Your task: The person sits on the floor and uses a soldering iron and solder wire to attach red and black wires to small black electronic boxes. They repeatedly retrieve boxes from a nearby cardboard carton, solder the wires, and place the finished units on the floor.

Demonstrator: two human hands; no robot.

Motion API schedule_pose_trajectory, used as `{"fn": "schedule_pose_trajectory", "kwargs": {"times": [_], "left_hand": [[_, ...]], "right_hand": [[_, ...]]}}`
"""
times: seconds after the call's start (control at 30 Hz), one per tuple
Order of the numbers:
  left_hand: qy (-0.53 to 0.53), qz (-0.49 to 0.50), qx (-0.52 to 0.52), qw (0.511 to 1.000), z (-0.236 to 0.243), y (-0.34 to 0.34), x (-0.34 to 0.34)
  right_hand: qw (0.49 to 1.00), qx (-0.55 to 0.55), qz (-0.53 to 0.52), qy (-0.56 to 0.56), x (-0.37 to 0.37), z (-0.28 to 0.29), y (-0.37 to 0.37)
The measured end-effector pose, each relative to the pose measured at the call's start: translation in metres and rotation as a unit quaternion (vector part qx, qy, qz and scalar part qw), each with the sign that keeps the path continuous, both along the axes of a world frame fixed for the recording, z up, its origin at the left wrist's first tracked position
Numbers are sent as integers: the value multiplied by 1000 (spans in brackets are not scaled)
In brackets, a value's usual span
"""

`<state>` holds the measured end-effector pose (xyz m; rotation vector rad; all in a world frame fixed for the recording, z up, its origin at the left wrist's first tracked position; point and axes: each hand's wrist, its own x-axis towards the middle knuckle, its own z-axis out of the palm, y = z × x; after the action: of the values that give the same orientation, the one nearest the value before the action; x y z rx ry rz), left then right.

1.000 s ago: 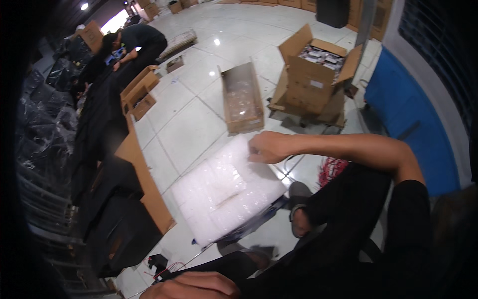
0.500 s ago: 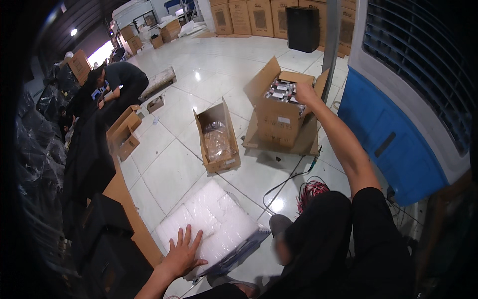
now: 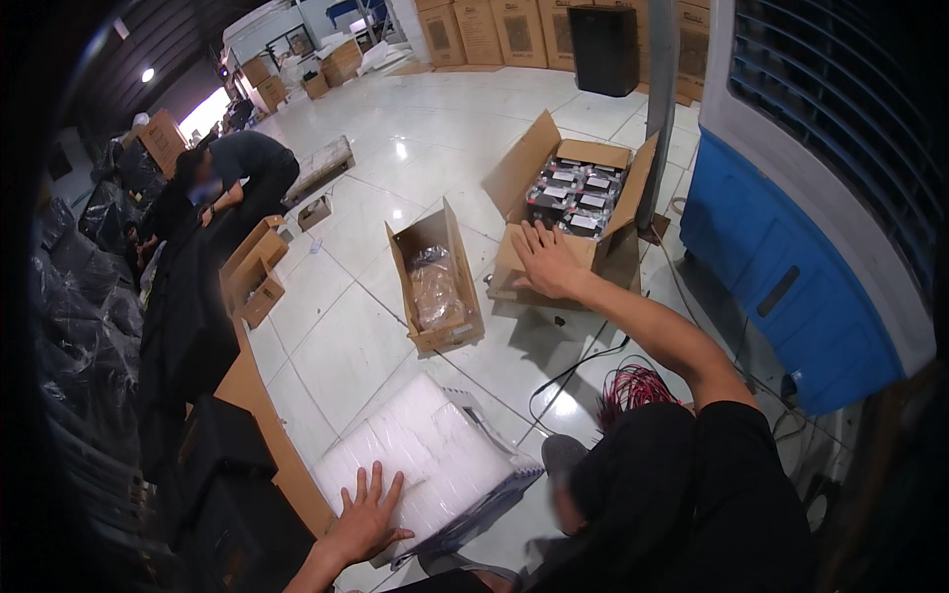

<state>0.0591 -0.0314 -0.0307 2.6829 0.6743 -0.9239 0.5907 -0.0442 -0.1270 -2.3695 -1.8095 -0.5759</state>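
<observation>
My left hand (image 3: 368,521) lies flat with its fingers spread on a white foam-topped block (image 3: 425,455) wrapped in clear film, which stands on the floor by my feet. Over the near flap of an open cardboard box (image 3: 618,259) my right hand (image 3: 546,262) is stretched out, fingers apart and nothing in it. Whether it touches the flap I cannot tell. Rows of small dark packed items (image 3: 578,196) with white labels fill that box. Left of it stands a narrow open carton (image 3: 450,339) with clear plastic bags (image 3: 435,287) inside.
Red and black wires (image 3: 638,393) lie beside my knee, with a dark cable on the tiles. A blue and grey air cooler (image 3: 791,267) stands at the right. Black cabinets (image 3: 232,435) line the left, where a person (image 3: 247,168) bends over. A metal post (image 3: 660,119) rises behind the box.
My right hand has drawn back from inside the box to its near flap and opened. My left hand stays on the foam-topped block.
</observation>
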Motion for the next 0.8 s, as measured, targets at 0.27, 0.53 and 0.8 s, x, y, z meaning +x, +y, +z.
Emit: {"fn": "schedule_pose_trajectory", "kwargs": {"times": [0.27,0.53,0.8], "left_hand": [[-30,5,-11,999,6,-3,-1],[-52,12,-25,998,8,-4,-3],[-42,15,-27,999,9,-4,0]], "right_hand": [[950,107,36,292,50,18,4],[972,33,-154,172,119,27,-23],[989,23,-7,148,118,29,-11]]}}
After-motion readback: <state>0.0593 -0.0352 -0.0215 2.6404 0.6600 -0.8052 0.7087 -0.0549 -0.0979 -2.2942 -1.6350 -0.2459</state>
